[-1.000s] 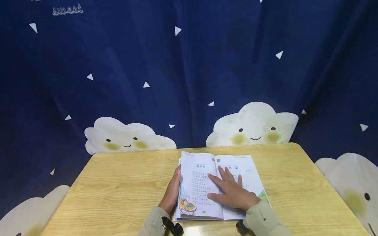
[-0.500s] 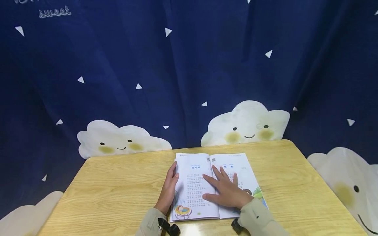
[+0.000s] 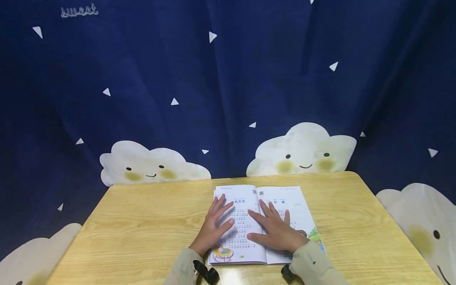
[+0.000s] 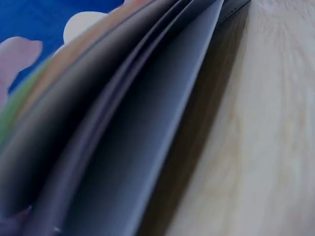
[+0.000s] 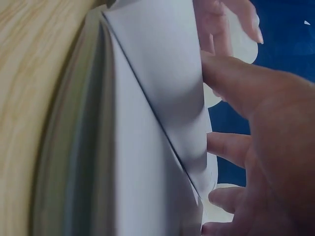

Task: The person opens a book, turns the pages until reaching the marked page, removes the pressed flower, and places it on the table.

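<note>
An open book (image 3: 246, 253) with printed text and small colour pictures lies on the wooden table. My left hand (image 3: 210, 229) rests on the left part of its left page, fingers spread. Across the inner fold my right hand (image 3: 279, 233) lies with spread fingers, its thumb and index fingertip reaching onto the left page. In the right wrist view, the right hand's fingertips (image 5: 229, 147) touch the book's page (image 5: 162, 64), and the left hand's fingers (image 5: 241, 19) show behind. Up close in the left wrist view are the fanned edges of the book's pages (image 4: 142, 123).
The light wooden table (image 3: 142, 225) extends to both sides of the book. A dark blue curtain (image 3: 228, 79) with white triangles and smiling clouds hangs behind it. Small black cameras (image 3: 210, 275) sit at both wrists.
My left hand has moved from the book's left edge onto the left page, and its fingers have spread. The right hand stays in place on the book. The head view has shifted slightly.
</note>
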{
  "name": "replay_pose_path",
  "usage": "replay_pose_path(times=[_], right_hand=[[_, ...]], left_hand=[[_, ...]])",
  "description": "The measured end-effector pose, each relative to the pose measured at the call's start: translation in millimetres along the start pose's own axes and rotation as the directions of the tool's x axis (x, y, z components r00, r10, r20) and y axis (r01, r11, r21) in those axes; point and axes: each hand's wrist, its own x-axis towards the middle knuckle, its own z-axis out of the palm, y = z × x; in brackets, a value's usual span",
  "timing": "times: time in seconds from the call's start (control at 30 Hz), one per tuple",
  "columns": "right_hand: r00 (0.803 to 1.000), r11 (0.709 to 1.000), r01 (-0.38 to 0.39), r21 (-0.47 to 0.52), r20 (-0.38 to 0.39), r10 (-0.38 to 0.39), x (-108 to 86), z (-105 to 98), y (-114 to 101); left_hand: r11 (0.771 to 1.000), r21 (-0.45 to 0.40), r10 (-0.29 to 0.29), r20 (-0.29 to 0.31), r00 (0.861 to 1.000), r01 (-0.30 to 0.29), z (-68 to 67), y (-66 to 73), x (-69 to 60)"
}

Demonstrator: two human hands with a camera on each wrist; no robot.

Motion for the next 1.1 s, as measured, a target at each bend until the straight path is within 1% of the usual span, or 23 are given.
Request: replay_pose_path(times=[0.1, 0.17, 0.27, 0.37, 0.5, 0.6, 0.7, 0.9, 0.97, 1.1], right_hand=[[1.0, 1.0, -0.002, 0.005, 0.005, 0.002, 0.3, 0.8, 0.0], [1.0, 1.0, -0.006, 0.013, 0.003, 0.006, -1.0, -0.7, 1.4], [1.0, 1.0, -0.003, 0.027, 0.003, 0.003, -3.0, -2.8, 2.6], [1.0, 0.999, -0.001, 0.039, 0.011, 0.001, -5.3, -5.2, 2.8], [1.0, 0.998, -0.007, 0.061, 0.013, 0.006, -6.1, -11.1, 3.2], [1.0, 0.997, -0.012, 0.078, 0.004, 0.012, -4.4, -18.2, 5.0], [0.999, 0.995, -0.039, 0.091, -0.006, 0.04, -3.5, -24.7, 10.5], [0.991, 0.988, -0.127, 0.087, -0.035, 0.131, -6.2, -40.5, 28.9], [0.986, 0.983, -0.163, 0.085, -0.029, 0.166, -7.0, -46.0, 32.9], [0.971, 0.97, -0.237, 0.058, -0.013, 0.238, -8.3, -51.7, 46.5]], left_hand=[[0.995, 0.097, 0.009, 0.048, 0.999, -0.013, -0.5, -1.9, 0.0], [0.989, 0.145, 0.002, 0.078, 0.997, -0.014, 0.8, -2.2, 1.3], [0.978, 0.206, -0.006, 0.106, 0.994, -0.016, 2.1, -2.2, 1.5], [0.968, 0.249, 0.002, 0.12, 0.993, -0.032, 2.1, -1.8, 0.7], [0.962, 0.272, 0.01, 0.119, 0.993, -0.042, 1.7, -1.7, -0.1], [0.959, 0.282, -0.005, 0.113, 0.994, -0.027, 0.8, -1.6, -0.4], [0.96, 0.281, -0.016, 0.111, 0.994, -0.016, 0.7, -0.7, -1.5], [0.958, 0.287, -0.023, 0.114, 0.993, -0.011, 2.5, -0.1, -0.3], [0.958, 0.286, -0.026, 0.114, 0.993, -0.007, 1.7, 0.4, -0.5], [0.961, 0.275, -0.014, 0.115, 0.993, -0.019, 2.2, 0.2, -0.1]])
